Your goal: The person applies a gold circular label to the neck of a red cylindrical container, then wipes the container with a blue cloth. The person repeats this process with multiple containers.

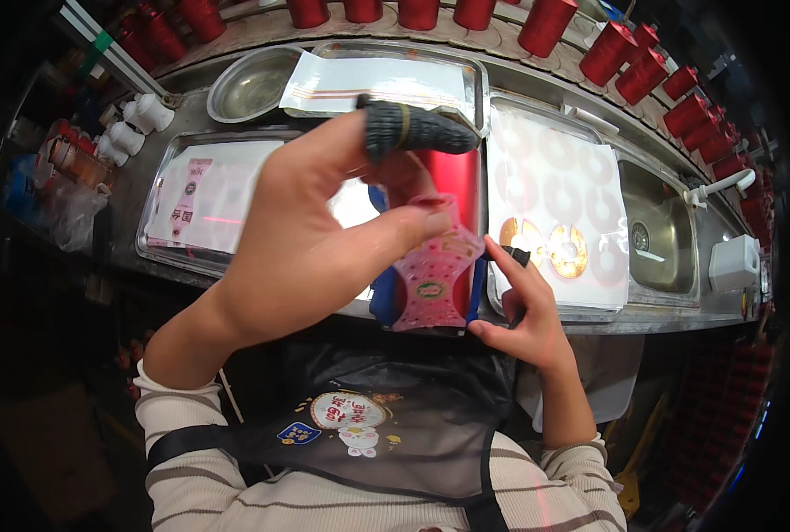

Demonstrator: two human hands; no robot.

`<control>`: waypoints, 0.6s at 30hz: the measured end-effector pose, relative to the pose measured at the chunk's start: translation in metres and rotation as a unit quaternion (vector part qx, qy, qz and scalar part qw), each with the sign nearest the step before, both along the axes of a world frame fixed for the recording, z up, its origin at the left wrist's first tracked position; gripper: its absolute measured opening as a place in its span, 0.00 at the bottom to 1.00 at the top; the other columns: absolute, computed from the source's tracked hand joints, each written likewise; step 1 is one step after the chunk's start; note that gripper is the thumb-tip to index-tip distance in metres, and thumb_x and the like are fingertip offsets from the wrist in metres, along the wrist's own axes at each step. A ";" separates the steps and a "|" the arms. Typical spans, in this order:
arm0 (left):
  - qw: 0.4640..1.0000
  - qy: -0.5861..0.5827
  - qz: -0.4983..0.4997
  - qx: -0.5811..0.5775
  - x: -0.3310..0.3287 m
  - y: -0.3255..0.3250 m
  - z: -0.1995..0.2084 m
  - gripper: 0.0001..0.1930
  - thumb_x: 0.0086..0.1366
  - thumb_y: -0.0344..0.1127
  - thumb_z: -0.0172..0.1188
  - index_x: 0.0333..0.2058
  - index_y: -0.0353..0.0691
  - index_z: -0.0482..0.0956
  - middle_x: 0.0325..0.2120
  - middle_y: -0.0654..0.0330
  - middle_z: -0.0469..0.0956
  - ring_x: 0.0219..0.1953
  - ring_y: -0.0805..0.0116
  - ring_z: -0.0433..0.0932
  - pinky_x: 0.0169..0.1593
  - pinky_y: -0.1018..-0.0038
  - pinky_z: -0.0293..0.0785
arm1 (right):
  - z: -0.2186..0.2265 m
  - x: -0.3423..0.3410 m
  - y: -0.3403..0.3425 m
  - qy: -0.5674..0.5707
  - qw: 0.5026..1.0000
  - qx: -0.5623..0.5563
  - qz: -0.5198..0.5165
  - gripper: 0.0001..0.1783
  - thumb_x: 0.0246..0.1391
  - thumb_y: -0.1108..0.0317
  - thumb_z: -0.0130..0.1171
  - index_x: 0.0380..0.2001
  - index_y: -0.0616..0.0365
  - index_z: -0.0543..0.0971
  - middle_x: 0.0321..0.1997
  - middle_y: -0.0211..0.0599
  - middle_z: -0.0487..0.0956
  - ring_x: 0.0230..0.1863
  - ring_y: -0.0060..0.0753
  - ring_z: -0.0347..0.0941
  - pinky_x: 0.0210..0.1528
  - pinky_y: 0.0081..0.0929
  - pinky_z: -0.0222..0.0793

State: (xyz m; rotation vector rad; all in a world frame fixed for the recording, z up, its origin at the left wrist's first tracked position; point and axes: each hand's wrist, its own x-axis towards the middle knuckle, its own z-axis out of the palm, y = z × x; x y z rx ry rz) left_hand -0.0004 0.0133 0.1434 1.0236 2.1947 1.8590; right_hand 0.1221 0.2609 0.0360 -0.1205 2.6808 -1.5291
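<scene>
A shiny red metal canister lies in a blue holder at the counter's front edge. Over its near part spreads a pink patterned label with narrowed sides. My left hand pinches the label's far end with the thumb; its index finger, in a black ribbed finger cot, arches above. At the label's right edge, my right hand holds with index fingertip and thumb tip, its other fingers curled. That index finger also wears a black cot. The left fingertips behind the label are partly hidden.
On the left, a metal tray carries label sheets. A right-hand sheet holds two gold ring stickers; beyond are a sink and white jug. A steel bowl and several red canisters stand at the back.
</scene>
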 end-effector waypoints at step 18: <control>0.987 0.131 0.088 -0.029 -0.014 0.009 -0.106 0.33 0.60 0.41 0.67 0.62 0.41 0.68 0.62 0.50 0.69 0.64 0.47 0.64 0.65 0.59 0.58 | 0.019 -0.033 -0.026 0.158 0.982 0.102 0.002 0.34 0.45 0.61 0.73 0.59 0.44 0.80 0.64 0.57 0.68 0.61 0.55 0.70 0.61 0.40 0.69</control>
